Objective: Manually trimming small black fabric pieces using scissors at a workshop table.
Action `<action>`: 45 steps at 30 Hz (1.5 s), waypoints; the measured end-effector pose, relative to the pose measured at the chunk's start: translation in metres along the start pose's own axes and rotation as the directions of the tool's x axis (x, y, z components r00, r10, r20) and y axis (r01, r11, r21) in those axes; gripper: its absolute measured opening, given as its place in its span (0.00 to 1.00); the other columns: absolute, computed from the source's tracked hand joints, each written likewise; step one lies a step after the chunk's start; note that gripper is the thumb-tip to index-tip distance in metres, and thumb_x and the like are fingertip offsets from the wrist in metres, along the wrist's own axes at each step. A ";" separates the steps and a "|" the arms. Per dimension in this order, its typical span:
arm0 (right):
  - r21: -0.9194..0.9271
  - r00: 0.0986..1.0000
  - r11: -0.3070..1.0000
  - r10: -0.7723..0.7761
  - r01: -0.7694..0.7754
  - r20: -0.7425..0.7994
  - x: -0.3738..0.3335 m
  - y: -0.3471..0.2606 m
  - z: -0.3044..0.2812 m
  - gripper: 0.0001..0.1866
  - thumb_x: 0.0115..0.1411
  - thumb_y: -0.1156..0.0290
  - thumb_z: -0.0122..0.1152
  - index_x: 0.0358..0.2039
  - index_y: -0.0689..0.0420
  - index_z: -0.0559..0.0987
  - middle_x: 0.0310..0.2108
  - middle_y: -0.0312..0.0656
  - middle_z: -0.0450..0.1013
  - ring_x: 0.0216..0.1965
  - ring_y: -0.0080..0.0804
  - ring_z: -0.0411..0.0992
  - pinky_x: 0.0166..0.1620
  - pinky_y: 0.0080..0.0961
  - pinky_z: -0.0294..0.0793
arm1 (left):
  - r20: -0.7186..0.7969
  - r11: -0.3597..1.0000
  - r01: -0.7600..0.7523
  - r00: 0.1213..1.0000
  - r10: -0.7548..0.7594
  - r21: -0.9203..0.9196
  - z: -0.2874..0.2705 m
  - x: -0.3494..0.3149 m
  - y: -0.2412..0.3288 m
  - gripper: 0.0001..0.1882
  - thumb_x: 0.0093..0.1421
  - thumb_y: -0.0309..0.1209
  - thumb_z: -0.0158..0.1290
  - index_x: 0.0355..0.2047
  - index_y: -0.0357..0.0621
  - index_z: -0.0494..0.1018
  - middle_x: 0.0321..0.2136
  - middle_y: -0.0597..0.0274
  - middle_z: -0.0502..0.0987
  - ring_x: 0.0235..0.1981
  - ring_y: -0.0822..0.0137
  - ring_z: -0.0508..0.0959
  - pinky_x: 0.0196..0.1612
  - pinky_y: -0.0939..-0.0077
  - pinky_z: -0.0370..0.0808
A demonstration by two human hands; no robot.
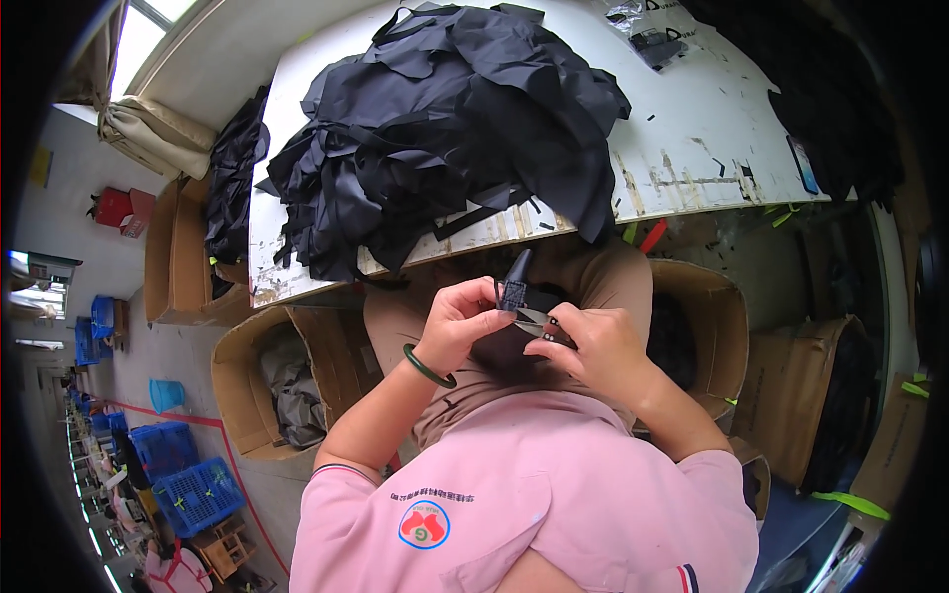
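Over my lap, in front of the table edge, my left hand (463,318) pinches a small black fabric piece (516,281), folded or strap-like, which stands up from the fingers. A dark green bangle (427,367) circles my left wrist. My right hand (603,346) is closed around small metal thread snips (532,318). Their blades point left and meet the lower end of the black piece, close to my left fingertips. Whether the blades touch the fabric, I cannot tell. Beyond both hands, a large heap of black fabric pieces (445,119) lies on the white table (682,128).
Cardboard boxes (237,381) with dark fabric stand left and right of my legs. A clear plastic bag (657,44) and a phone-like object (802,164) lie on the table. Black scraps are scattered near its worn front edge. Blue crates (198,497) sit on the floor far left.
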State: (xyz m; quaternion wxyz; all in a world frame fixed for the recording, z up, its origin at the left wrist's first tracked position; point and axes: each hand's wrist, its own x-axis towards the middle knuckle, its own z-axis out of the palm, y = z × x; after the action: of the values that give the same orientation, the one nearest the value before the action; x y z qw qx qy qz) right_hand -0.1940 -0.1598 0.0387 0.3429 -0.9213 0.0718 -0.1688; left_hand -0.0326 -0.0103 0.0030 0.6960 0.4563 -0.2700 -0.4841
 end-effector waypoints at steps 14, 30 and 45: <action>0.066 0.987 0.994 0.076 -0.086 0.142 0.006 -0.004 -0.010 0.20 0.53 0.51 0.65 0.26 0.55 0.71 0.16 0.41 0.71 0.18 0.44 0.71 0.22 0.36 0.68 | 0.086 0.985 -0.092 0.993 0.079 0.149 0.010 -0.006 0.004 0.05 0.54 0.17 0.57 0.32 0.36 0.75 0.33 0.65 0.72 0.35 0.76 0.70 0.38 0.84 0.67; 0.648 0.924 0.662 0.313 -0.377 0.218 0.000 0.022 -0.012 0.10 0.54 0.71 0.67 0.32 0.59 0.74 0.24 0.26 0.66 0.27 0.10 0.62 0.29 0.12 0.62 | 0.178 0.963 -0.024 0.984 -0.025 0.267 0.019 0.006 -0.010 0.06 0.55 0.19 0.58 0.34 0.36 0.76 0.35 0.63 0.74 0.37 0.74 0.72 0.41 0.81 0.68; 0.047 0.003 0.032 0.861 -0.998 -0.508 -0.376 0.270 -0.016 0.22 0.51 0.61 0.68 0.37 0.67 0.77 0.37 0.61 0.75 0.42 0.57 0.73 0.47 0.41 0.71 | 0.358 -0.146 -0.337 0.922 0.150 0.930 -0.049 0.169 0.011 0.22 0.51 0.37 0.61 0.46 0.47 0.72 0.45 0.57 0.74 0.52 0.54 0.70 0.55 0.60 0.65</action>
State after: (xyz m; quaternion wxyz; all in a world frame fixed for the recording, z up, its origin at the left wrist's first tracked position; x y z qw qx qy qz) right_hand -0.5554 -0.2804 -0.2257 0.1814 -0.6082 0.7703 -0.0617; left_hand 0.0771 -0.1464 -0.0196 0.1914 0.7259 -0.6605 -0.0156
